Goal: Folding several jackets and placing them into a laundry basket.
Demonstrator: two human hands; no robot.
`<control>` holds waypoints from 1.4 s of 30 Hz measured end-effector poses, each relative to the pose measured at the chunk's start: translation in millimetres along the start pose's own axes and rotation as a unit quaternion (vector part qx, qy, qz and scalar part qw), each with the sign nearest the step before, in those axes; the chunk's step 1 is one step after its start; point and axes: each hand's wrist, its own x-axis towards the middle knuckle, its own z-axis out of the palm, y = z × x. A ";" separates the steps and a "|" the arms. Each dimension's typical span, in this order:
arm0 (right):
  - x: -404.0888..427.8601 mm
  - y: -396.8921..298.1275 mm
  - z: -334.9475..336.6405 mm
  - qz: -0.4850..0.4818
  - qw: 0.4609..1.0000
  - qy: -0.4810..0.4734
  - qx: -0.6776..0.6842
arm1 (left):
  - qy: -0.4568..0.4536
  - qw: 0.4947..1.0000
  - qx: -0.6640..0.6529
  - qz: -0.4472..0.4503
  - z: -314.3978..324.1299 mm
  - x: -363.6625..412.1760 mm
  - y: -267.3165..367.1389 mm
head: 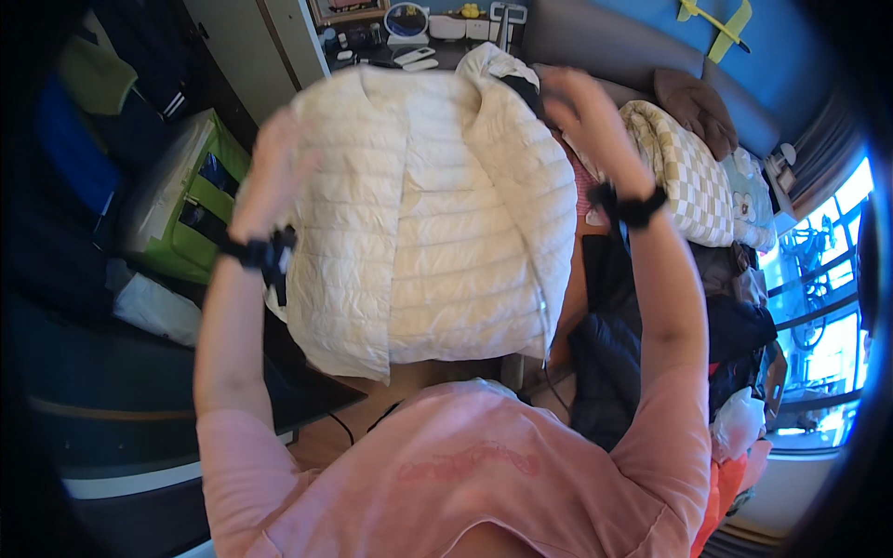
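Observation:
A cream quilted puffer jacket (453, 223) lies spread before me, its front panels parted and the lining showing between them. My left hand (279, 164) is raised at the jacket's left edge, blurred, with its fingers apart; whether it touches the fabric I cannot tell. Off the upper right shoulder of the jacket, my right hand (575, 101) is also blurred, fingers bent and spread, apparently holding nothing. Each wrist wears a black band. A bunched pale cloth with a dark part (495, 66) lies at the jacket's top right.
A desk with a round mirror (406, 22) and small items stands beyond the jacket. On the right are a checkered quilt (687, 174), a brown cushion or garment (694, 108) and dark clothes (607, 370). A green storage bag (202, 202) and a white plastic bag (155, 307) are on the left.

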 end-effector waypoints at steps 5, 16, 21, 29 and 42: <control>-196.2 -21.4 26.4 0.303 0.942 -0.033 0.138 | -0.141 0.951 -0.168 -0.217 34.1 -165.9 53.9; -357.2 -130.3 74.5 0.756 0.368 0.104 0.531 | -0.039 0.794 -0.356 -0.492 38.7 -305.8 125.4; -386.2 -118.1 85.0 0.702 0.297 0.226 0.606 | -0.131 0.541 -0.549 -0.624 43.0 -329.4 129.8; -332.3 -153.5 11.7 0.507 0.322 0.306 0.739 | -0.108 0.293 -0.758 -0.573 84.6 -355.3 124.7; -230.4 -270.0 59.1 0.556 0.509 0.041 0.656 | -0.081 0.298 -0.714 -0.628 88.0 -351.3 154.4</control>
